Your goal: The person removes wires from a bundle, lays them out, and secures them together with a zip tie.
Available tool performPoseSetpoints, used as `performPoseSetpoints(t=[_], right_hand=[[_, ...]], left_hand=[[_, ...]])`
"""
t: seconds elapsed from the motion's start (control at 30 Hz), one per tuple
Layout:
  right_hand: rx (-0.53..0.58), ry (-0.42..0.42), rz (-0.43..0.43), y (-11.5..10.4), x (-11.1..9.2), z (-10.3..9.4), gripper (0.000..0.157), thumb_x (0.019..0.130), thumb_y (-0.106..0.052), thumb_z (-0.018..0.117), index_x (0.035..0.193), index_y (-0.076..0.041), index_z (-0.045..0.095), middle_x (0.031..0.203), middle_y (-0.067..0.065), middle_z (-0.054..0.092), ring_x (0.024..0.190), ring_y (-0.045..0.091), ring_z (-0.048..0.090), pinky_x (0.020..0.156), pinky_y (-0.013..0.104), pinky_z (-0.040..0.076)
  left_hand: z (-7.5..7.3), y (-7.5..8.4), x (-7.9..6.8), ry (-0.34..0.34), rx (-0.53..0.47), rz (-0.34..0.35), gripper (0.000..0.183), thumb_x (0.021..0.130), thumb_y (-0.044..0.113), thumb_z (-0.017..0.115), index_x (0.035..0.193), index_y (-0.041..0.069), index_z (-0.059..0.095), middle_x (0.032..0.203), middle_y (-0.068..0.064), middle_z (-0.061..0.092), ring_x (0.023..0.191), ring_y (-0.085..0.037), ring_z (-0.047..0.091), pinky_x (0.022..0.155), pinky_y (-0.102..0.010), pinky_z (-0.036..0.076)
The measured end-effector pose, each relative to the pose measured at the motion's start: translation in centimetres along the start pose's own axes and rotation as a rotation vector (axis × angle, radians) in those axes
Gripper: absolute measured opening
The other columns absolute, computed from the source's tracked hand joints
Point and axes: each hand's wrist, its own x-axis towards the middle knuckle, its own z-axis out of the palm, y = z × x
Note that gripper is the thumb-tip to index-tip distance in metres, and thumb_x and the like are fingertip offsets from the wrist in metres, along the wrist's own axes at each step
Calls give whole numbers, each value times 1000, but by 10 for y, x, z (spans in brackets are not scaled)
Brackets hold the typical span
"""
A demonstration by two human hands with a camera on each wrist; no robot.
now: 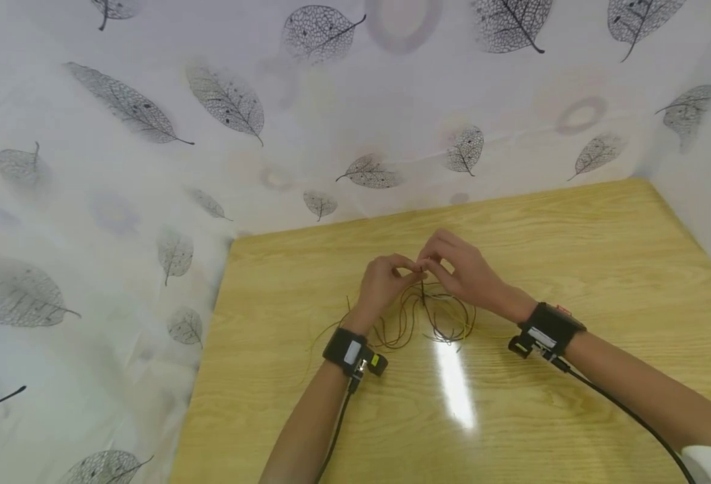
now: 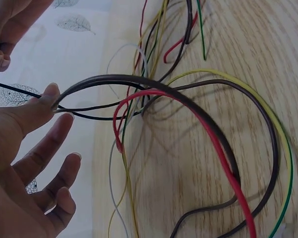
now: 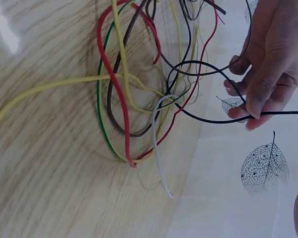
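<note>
Both hands meet above a loose bundle of thin coloured wires (image 1: 401,329). My left hand (image 1: 381,284) pinches a black wire (image 2: 94,117) between thumb and forefinger, and the end of a brown wire (image 2: 134,79) reaches the same fingertips. The other left fingers are spread apart. To its right, my right hand (image 1: 461,269) pinches a black wire (image 3: 280,113) between thumb and fingertips; loops of it run back into the bundle. Below hang a red wire (image 3: 105,64), a yellow wire (image 3: 59,82), a white wire (image 3: 155,134) and a green-yellow wire (image 2: 289,163).
The wires spread over a wood-grain table (image 1: 258,403), which has a bright light reflection on it. A pale sheet with a leaf print (image 1: 361,101) rises behind the table and at both sides. Each wrist wears a black strap (image 1: 551,329) with a small camera and cable.
</note>
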Motion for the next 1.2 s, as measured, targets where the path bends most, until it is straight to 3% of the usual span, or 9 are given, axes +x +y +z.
performPoseSetpoints(t=[0.17,0.37,0.53,0.67,0.8,1.2], right_hand=[[-26,43,6,-1,0,-3,24,78,11,75,90,-7,65,88,1,59,77,9,53,63,24,49],[-77,177,-24,-3,13,-12,21,77,12,73,90,-2,65,85,6,61,75,13,53,65,28,46],[-83,227,-85,-12,29,-22,23,73,16,73,88,1,65,81,9,60,73,14,52,63,28,45],[-79,301,-128,-28,44,-32,28,66,25,72,85,6,64,76,14,57,69,17,50,61,29,42],[-61,342,-142,-44,59,-42,29,64,29,70,83,9,62,75,19,56,66,20,49,61,29,39],[-67,379,-162,-55,66,-49,12,77,17,69,82,9,62,75,19,58,67,20,49,60,29,37]], left_hand=[[4,-1,-1,-28,2,-12,12,83,32,77,90,22,79,86,8,75,38,-7,41,33,-17,26],[10,-8,-7,-112,-53,-73,14,85,32,76,91,20,79,105,8,73,54,-12,63,43,-17,43],[10,-8,-8,-99,-23,-89,14,84,33,76,88,20,79,105,8,73,52,-13,61,44,-22,45],[11,-10,-9,-137,10,-119,17,83,36,76,91,22,79,108,9,72,81,-7,66,70,-27,53],[14,-12,-9,-141,30,-120,16,82,37,77,90,23,79,105,10,72,99,-8,63,85,-32,52],[20,-17,-12,-130,74,-106,15,79,38,79,84,24,78,99,13,68,94,-8,61,80,-30,51]])
